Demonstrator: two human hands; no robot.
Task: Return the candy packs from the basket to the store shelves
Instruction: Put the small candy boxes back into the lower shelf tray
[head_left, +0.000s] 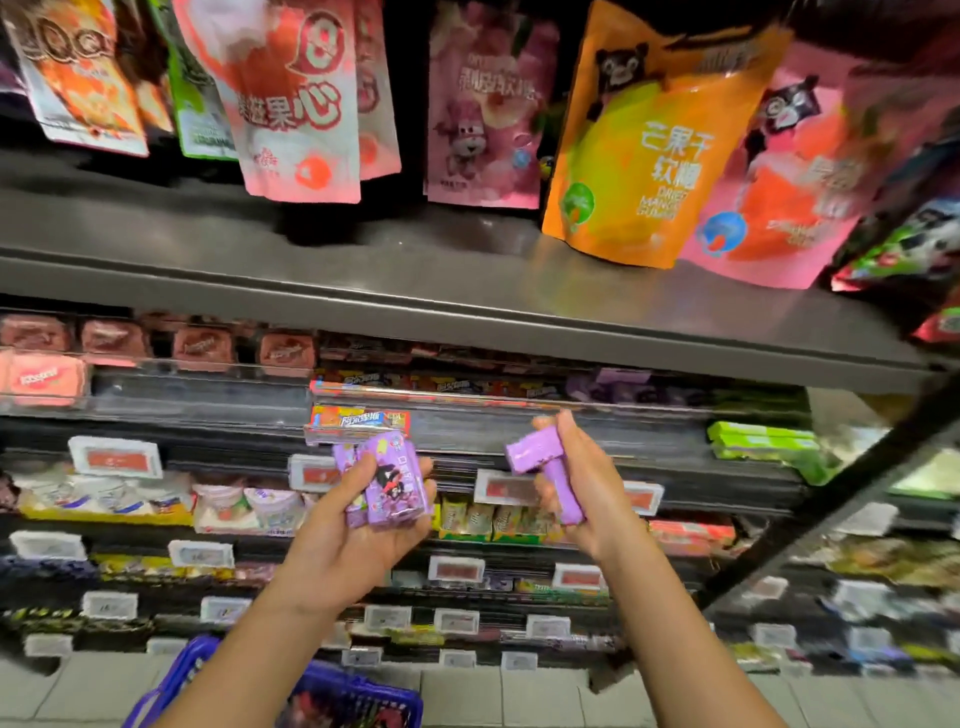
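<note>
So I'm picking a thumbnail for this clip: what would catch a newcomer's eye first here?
Probably the two hands in the middle, each holding purple candy packs: the left hand grips a small stack, the right hand holds two more packs. Next, the big orange pouch leaning on the top shelf at upper right. A blue basket peeks in at the bottom edge.

single head-worn wide view, facing forward and slightly down, close to the shelves (467, 312), basket (363, 696) at bottom edge
</note>
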